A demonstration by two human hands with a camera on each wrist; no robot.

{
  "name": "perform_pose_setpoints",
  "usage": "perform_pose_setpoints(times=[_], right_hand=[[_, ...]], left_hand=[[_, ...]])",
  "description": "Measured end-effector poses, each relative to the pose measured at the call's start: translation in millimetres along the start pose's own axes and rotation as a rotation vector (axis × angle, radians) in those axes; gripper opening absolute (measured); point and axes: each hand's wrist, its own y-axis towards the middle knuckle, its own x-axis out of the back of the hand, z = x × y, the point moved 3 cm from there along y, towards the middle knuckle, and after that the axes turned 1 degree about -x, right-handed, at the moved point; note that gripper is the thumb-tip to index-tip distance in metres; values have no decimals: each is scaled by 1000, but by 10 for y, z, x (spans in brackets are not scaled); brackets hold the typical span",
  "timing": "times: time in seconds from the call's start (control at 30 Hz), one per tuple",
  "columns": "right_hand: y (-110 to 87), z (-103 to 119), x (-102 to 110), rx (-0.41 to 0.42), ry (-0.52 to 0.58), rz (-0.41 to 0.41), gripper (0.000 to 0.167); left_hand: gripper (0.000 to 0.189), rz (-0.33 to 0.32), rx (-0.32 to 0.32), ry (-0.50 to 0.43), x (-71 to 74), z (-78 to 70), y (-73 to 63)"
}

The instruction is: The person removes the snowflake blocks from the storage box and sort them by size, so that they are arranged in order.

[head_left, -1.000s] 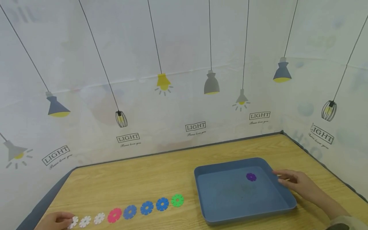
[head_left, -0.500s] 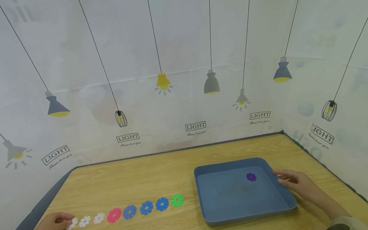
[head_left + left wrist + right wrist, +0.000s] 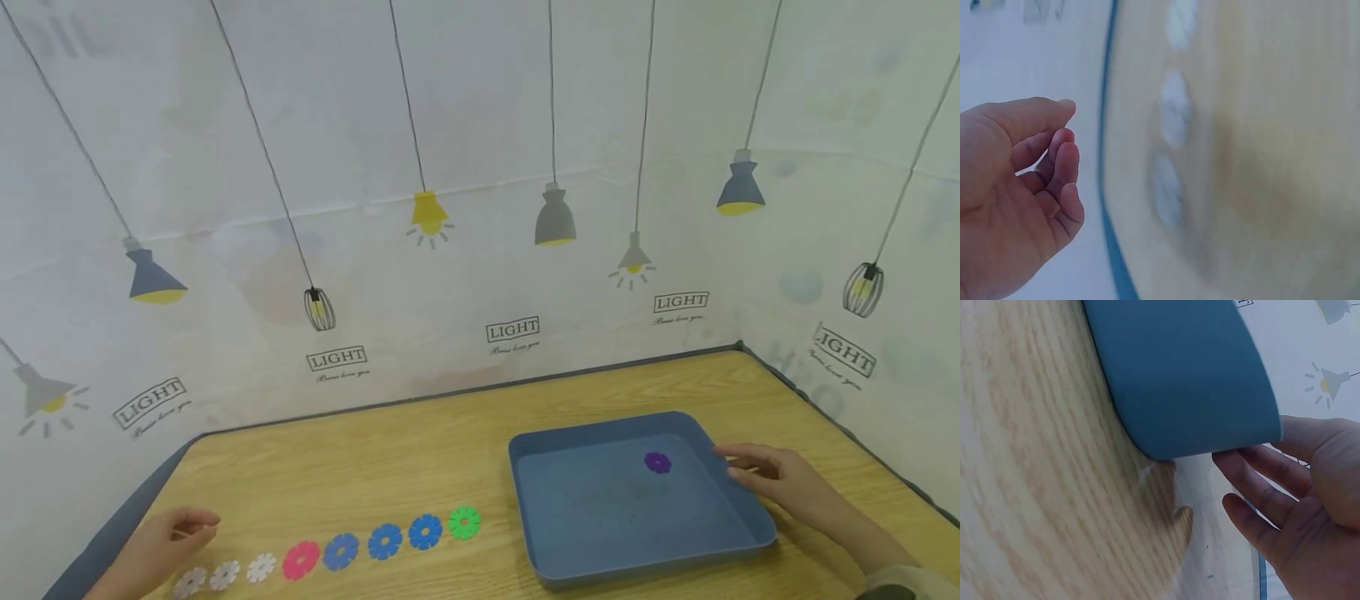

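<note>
In the head view, my left hand [image 3: 167,542] hovers above the left end of a row of notched plastic flower discs on the table. Its fingers are loosely curled with nothing between them. Nearest it are white discs [image 3: 190,582], blurred in the left wrist view. Rightward along the row come a pink disc [image 3: 301,559], blue discs [image 3: 385,541] and a green disc [image 3: 464,522]. My right hand [image 3: 787,482] holds the right rim of a blue tray [image 3: 592,567]; in the right wrist view its thumb is partly hidden behind the wall. A purple disc [image 3: 657,462] lies inside the tray.
The wooden table [image 3: 360,450] has a dark border along its back and sides. Behind it stands a pale wall covering [image 3: 480,275] printed with hanging lamps and "LIGHT" labels.
My left hand has let go of the leftmost white disc and risen up and slightly right, leaving that disc on the table. The right hand and tray stay in place.
</note>
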Motion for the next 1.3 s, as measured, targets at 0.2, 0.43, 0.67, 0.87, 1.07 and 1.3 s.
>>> perform_pose_setpoints(times=[0.2, 0.43, 0.67, 0.87, 1.07, 1.3], right_hand=[[-1, -26, 11, -6, 0, -2, 32], [8, -28, 6, -6, -6, -6, 32], [11, -20, -5, -15, -3, 4, 33], [5, -32, 4, -18, -13, -5, 33], [-4, -39, 18, -16, -16, -10, 33], [5, -4, 5, -4, -38, -7, 32]], left_hand=[[18, -98, -374, -17, -277, -1136, 30], [16, 89, -633, -130, -961, -2317, 290], [16, 271, -753, -172, -1747, -3164, 540], [16, 429, -779, -168, -2291, -3668, 608], [18, 461, -719, -100, -2661, -3957, 688], [20, 463, -662, -60, -3015, -4154, 761]])
